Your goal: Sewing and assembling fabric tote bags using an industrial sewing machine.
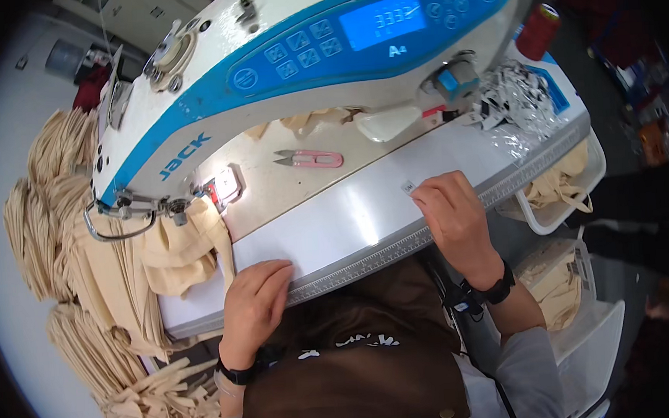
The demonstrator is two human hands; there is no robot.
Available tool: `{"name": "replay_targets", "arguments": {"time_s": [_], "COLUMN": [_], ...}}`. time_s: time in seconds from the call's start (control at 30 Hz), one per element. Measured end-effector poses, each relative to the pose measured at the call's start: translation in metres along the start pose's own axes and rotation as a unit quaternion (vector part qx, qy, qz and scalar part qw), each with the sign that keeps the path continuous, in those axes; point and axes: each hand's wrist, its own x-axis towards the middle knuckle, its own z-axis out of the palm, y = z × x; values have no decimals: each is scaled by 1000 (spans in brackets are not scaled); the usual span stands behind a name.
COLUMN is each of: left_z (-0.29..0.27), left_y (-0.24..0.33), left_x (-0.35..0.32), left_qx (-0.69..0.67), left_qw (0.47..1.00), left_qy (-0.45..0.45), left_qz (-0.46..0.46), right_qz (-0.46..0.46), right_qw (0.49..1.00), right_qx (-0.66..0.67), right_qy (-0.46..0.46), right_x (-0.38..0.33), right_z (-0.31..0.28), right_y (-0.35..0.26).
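Head view: right hand (pixel 453 209) flat on desk (pixel 351 223), fingertips (pixel 424 194) pinching small label (pixel 408 187). Left hand (pixel 252 310) lies loosely spread at desk front edge, beside beige fabric (pixel 184 253) under sewing machine (pixel 264 68). Pink snips (pixel 312 159) lie behind, well apart from label. Fabric pile (pixel 76 248) at left.

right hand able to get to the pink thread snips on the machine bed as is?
Probably yes: the right hand rests at the table edge, and the pink thread snips lie beyond it on bare bed, nothing between.
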Motion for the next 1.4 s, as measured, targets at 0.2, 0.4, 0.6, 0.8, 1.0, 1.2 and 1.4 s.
{"name": "replay_targets", "arguments": {"time_s": [0.2,0.4,0.6,0.8,1.0,1.2,1.4], "left_z": [15,31,52,43,35,28,22], "left_y": [27,54,51,50,55,52,39], "left_x": [36,59,47,27,-8,-51,-88], "left_qx": [-221,-427,-590,-600,-574,-605,-671], "left_qw": [974,896,782,766,783,761,706], "left_qy": [-56,-91,-92,-18,19,54,81], "left_qz": [12,-86,-177,-229,-238,-229,-211], "right_qz": [0,-136,-171,-21,120,142,134], "right_qw": [999,983,973,962,910,892,912], "right_qx": [49,122,153,271,386,409,378], "right_qy": [-4,4,-28,-31,-90,-132,-88], "right_x": [-1,-19,-18,-23,-42,-61,-67], "right_z": [6,15,22,28,29,39,46], "right_y": [-4,-43,-59,-79,-110,-140,-174]}}
